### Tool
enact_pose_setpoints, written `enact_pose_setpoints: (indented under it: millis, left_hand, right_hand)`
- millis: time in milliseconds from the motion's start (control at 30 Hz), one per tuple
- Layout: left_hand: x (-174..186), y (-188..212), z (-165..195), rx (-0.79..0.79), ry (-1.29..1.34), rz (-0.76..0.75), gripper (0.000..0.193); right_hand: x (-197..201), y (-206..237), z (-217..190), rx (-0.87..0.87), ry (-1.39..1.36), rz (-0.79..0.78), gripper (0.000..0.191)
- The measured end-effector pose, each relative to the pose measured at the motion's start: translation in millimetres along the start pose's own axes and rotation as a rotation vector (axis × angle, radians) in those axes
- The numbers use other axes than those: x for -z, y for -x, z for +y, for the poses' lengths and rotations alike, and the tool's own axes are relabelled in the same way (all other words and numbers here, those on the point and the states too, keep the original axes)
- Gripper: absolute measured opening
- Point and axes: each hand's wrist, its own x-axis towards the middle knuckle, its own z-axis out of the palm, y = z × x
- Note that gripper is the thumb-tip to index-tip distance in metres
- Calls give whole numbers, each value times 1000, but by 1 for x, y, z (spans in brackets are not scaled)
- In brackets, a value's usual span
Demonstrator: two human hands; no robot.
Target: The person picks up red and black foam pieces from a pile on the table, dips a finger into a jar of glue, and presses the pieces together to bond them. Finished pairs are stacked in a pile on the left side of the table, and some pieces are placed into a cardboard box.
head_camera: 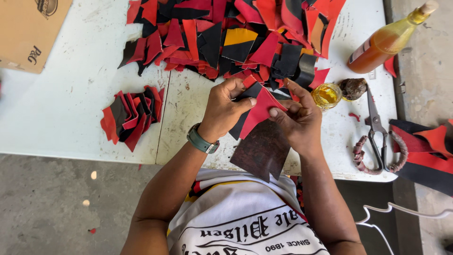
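Nearest, at the near edge of the white surface (71, 123), lies a dark brown board (262, 150), tilted as a diamond with one corner hanging over the edge toward the person. Just above it the two hands meet. The left hand (223, 109), with a green wristwatch (202, 140) on its wrist, pinches the left side of a red piece (260, 112) between thumb and fingers; the right hand (296, 117) pinches its right side, thumb on top. Both are clamped on this piece, which is backed by a black piece (241, 123). The red piece is a rough triangle, its long axis running from near left to far right, with the narrow tip pointing near and left, over the board.

To the left sits a small stack of red and black pieces (132, 115). To the right lie scissors (376, 130) with wrapped handles, points aimed far. Just beyond the right hand stand a small jar of yellow liquid (327, 95) and a dark lump (353, 88) beside it.

Farther off, a big heap of red, black and orange pieces (236, 35) covers the far middle. At far right a bottle of amber liquid (387, 42) lies slanted; at far left is a cardboard box (28, 33).
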Motion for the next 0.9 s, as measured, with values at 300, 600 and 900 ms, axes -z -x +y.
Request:
enact_pose_setpoints:
  millis: [300, 600, 900]
  left_hand:
    - [-16, 17, 1, -18, 618, -250, 82]
    - [-95, -15, -38, -176, 810, 214, 24]
    - [-112, -15, -21, -62, 921, 259, 29]
  right_hand:
    - [-1, -25, -6, -22, -536, 276, 57]
    - [-4, -13, -10, 104, -282, 226, 71]
    - [-4, 6, 4, 357, 249, 415, 80]
